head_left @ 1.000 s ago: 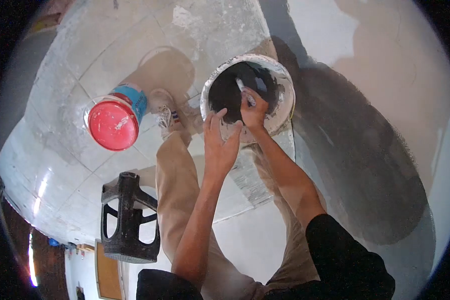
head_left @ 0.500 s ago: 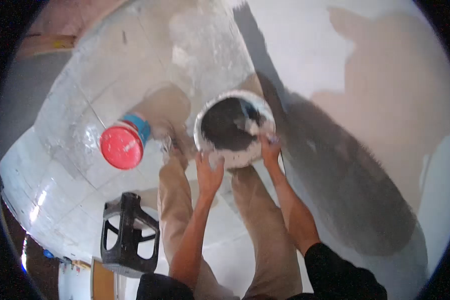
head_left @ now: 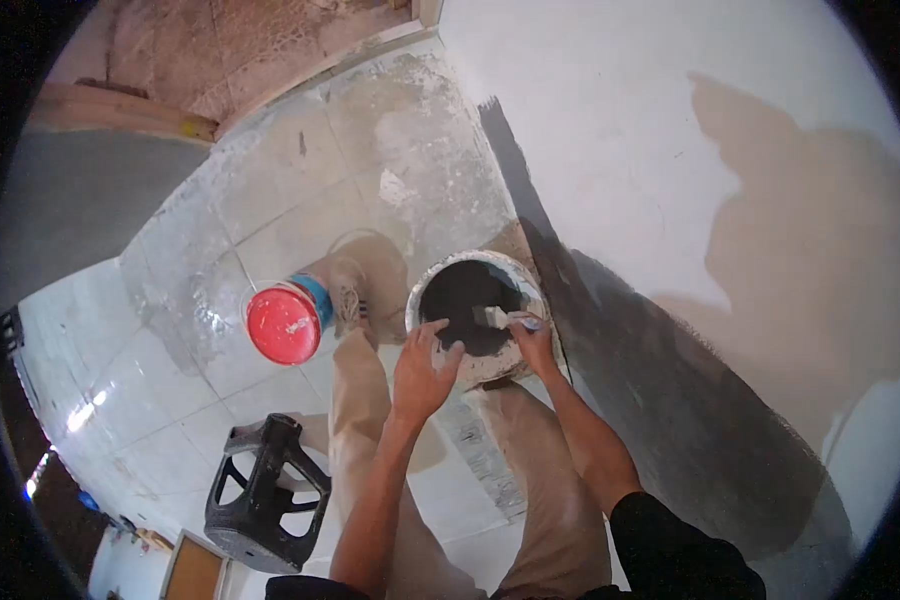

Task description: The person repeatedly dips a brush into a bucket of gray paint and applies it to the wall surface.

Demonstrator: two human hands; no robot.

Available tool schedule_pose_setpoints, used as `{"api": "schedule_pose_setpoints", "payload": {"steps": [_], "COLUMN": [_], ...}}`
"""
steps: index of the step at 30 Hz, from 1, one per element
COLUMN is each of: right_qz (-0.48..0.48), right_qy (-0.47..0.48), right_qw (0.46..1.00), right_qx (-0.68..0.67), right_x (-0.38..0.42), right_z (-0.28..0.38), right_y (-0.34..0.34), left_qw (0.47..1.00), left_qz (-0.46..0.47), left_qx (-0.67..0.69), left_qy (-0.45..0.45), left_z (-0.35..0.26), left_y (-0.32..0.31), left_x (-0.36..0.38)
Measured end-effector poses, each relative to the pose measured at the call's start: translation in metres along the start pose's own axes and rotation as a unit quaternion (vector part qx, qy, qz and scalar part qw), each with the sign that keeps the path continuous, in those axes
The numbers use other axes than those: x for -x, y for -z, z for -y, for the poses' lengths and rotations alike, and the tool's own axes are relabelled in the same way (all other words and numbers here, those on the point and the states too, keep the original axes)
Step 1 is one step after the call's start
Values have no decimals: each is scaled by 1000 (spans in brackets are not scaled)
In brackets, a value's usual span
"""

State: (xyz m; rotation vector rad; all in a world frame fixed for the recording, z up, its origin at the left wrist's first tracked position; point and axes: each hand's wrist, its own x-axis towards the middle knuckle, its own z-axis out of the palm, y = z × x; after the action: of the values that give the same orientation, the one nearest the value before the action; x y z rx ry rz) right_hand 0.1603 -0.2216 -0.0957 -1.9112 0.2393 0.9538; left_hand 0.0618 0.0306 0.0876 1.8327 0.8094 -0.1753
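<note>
A round bucket [head_left: 416,283] with a pale, smeared rim stands between my legs. Dark grey paint [head_left: 455,300] fills it. In my right hand [head_left: 533,342], at the bucket's right side, is a paintbrush [head_left: 496,317], its head pointing left over the paint. My left hand [head_left: 425,377] is at the near left rim, thumb and fingers spread, nothing held in it.
Left of the bucket, a smaller blue pail has a red lid [head_left: 282,326] on top. A black plastic stool [head_left: 250,525] stands at lower left. To the right rises a white wall [head_left: 590,100], with a dark painted band [head_left: 670,400] along its bottom.
The view has shifted, so the bucket, pail and stool appear lower. My left fingers reach further over the bucket's rim. The paintbrush stays in my right hand over the bucket.
</note>
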Motion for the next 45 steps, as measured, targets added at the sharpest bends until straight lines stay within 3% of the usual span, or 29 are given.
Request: {"api": "schedule_pose_setpoints", "payload": {"steps": [2,5,8,11,14,17,18,20,22,30,34,35,38,41,45], "right_qz": [-28,-4,-50,-103,-174,-216,-221,-216,-201,-214,-191,-198,-176,-189,-208], "right_qy": [-73,-56,-143,-32,85,207,241,305,400,408,344,381,338,394,383], "right_qw": [985,987,941,929,949,953,944,925,876,819,843,810,839,783,782], "right_qx": [-153,-153,-304,-355,-248,-56,30,68,179,341,367,400,389,443,446], "right_x": [-10,15,36,56,57,14,-6,-54,-120,-279,-303,-310,-319,-326,-312], "right_z": [-8,18,15,63,172,244,264,294,293,288,291,289,291,295,292], "right_y": [5,33,66,69,36,-7,-23,-59,-73,-108,-104,-102,-107,-109,-114], "left_qw": [1000,999,999,997,992,988,988,987,985,973,980,981,983,984,985], "left_qz": [-7,-1,10,55,96,118,114,120,142,219,188,184,181,176,170], "left_qx": [1,-24,-28,-30,-57,-90,-95,-101,-99,-77,-58,-53,-39,-23,-27], "left_qy": [22,24,-12,-48,-59,-44,-50,-43,-21,8,0,1,10,13,21], "left_z": [20,60,67,51,44,50,54,57,51,27,22,20,19,18,14], "left_y": [-12,-26,-29,-22,-13,-8,-8,-4,1,30,35,36,37,33,27], "left_x": [-15,-26,-38,-53,-66,-72,-73,-80,-87,-120,-135,-139,-145,-150,-155]}}
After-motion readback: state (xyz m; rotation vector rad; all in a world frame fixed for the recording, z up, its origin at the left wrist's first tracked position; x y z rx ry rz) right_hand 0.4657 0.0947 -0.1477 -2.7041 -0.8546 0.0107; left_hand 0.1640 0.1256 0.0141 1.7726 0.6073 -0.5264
